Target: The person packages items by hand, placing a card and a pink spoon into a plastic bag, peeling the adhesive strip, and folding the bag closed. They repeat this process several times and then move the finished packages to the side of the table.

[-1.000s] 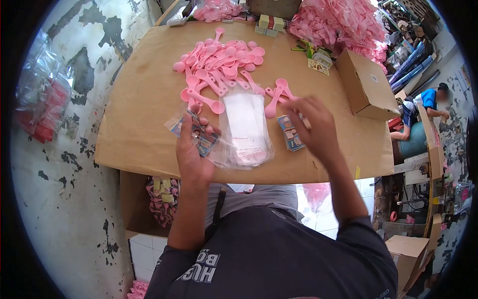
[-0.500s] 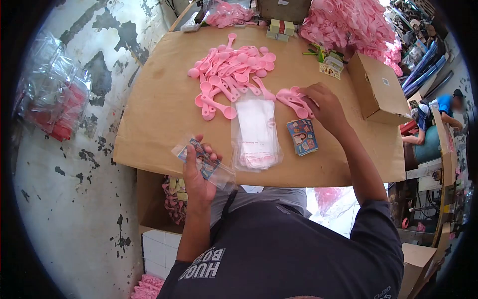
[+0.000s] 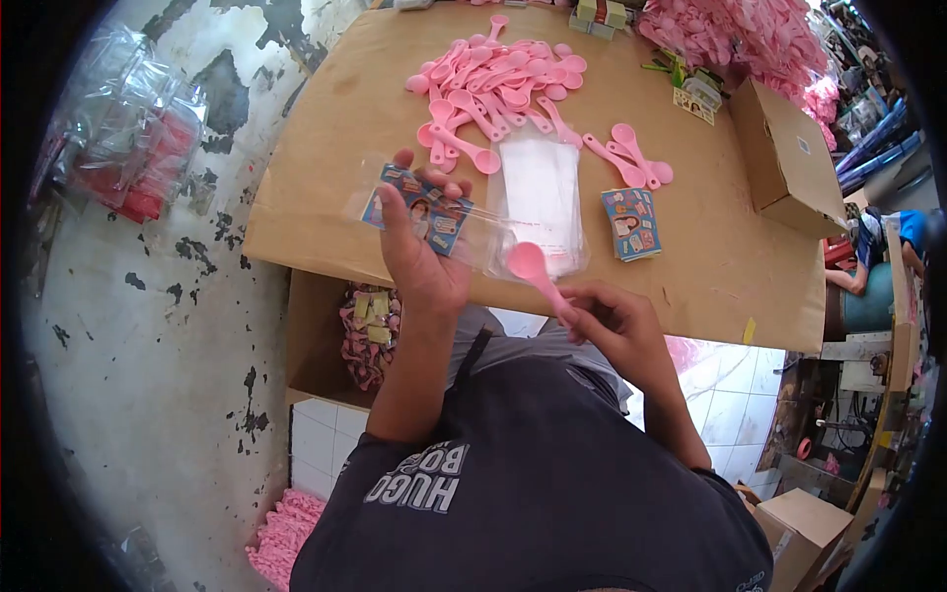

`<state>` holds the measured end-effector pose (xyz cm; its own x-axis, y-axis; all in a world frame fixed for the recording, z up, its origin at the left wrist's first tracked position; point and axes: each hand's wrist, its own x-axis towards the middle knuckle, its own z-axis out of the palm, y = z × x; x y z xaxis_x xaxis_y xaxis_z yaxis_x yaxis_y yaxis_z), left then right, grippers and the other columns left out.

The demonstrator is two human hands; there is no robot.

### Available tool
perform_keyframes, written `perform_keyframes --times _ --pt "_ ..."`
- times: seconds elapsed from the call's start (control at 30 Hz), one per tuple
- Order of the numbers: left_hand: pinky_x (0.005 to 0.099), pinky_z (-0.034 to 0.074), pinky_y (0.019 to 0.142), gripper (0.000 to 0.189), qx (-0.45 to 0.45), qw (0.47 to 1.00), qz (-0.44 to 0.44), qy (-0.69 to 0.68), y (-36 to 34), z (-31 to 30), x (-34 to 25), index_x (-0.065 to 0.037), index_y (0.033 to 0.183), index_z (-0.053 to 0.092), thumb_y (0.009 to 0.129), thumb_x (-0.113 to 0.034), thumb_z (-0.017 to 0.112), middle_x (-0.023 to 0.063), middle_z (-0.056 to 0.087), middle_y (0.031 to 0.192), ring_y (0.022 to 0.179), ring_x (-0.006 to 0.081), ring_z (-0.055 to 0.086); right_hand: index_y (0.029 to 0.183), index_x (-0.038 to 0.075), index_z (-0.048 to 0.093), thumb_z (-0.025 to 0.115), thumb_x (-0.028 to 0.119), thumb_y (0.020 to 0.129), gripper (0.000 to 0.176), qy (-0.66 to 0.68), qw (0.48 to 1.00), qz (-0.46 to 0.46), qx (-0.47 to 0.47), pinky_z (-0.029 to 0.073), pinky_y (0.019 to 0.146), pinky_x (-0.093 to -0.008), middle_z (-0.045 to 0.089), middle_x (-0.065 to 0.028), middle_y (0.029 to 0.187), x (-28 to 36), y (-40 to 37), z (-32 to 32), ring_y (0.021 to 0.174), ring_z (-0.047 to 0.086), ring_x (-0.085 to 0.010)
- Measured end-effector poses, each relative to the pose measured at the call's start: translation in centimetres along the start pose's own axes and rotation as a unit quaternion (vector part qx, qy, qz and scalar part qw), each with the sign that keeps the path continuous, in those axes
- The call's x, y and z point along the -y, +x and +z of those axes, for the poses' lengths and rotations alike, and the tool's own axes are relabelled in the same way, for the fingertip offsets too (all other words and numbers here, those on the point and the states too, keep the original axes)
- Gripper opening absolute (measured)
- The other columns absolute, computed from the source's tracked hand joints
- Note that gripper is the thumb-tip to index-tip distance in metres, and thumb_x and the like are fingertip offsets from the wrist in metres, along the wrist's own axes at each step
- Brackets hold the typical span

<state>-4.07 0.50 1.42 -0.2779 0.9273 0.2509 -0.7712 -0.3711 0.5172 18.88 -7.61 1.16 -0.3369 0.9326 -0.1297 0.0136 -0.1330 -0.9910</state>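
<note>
My left hand (image 3: 422, 259) is closed on a clear plastic bag (image 3: 478, 225) with a blue printed card (image 3: 449, 219) inside it. A pink measuring spoon (image 3: 528, 262) is pinched by its handle in my right hand (image 3: 619, 326); its bowl points up and left, near the open-looking end of the bag. Behind the spoon lies a stack of clear bags (image 3: 541, 187). To its right are a stack of blue printed cards (image 3: 631, 225) and a few loose pink spoons (image 3: 623, 170). A larger heap of pink spoons (image 3: 503, 74) lies farther back.
A cardboard box (image 3: 789, 158) stands at the table's right side. Behind it rises a big mound of pink pieces (image 3: 730, 39). Clear bags (image 3: 128, 118) hang on the left wall. Below the table is an open box with packed items (image 3: 371, 335). Another person (image 3: 873, 247) is at far right.
My right hand has come from the small spoon group back toward my body, bringing one spoon. My left hand has moved up and right with the bagged card. The camera view has shifted.
</note>
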Motion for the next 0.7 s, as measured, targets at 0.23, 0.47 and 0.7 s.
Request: perform_keyframes --times 0.23,0.47,0.7 --pt "0.0384 0.052 0.097 0.052 0.024 0.997 -0.069 -0.010 -0.5 0.5 1.6 -0.007 0.139 0.050 0.106 -0.047 0.053 0.0049 0.062 0.101 0.090 0.0151 0.062 0.130 -0.003 0.064 0.064 0.005 0.100 0.031 -0.036 0.997 -0.061 0.013 0.056 0.079 -0.0270 0.072 -0.0094 0.102 1.3 2.5 0.6 0.089 0.068 -0.0121" --pt "0.0404 0.056 0.093 0.052 0.000 0.984 -0.161 -0.073 0.5 0.8 3.0 -0.004 0.139 0.048 0.107 -0.045 0.052 0.0066 0.061 0.098 0.091 0.0158 0.063 0.122 -0.004 0.060 0.069 0.003 0.097 0.028 0.062 0.990 -0.109 -0.065 0.054 0.075 -0.0252 0.069 -0.0085 0.097 1.4 5.8 2.2 0.085 0.065 -0.0102" --pt "0.0355 0.054 0.091 0.041 0.019 0.963 -0.245 -0.113 0.6 1.1 3.9 -0.004 0.139 0.047 0.109 -0.032 0.051 0.0062 0.060 0.100 0.089 0.0154 0.061 0.109 0.003 0.058 0.082 0.007 0.085 0.035 -0.131 0.955 -0.167 -0.208 0.049 0.067 -0.0259 0.060 -0.0044 0.092 0.0 7.9 3.1 0.078 0.057 -0.0111"
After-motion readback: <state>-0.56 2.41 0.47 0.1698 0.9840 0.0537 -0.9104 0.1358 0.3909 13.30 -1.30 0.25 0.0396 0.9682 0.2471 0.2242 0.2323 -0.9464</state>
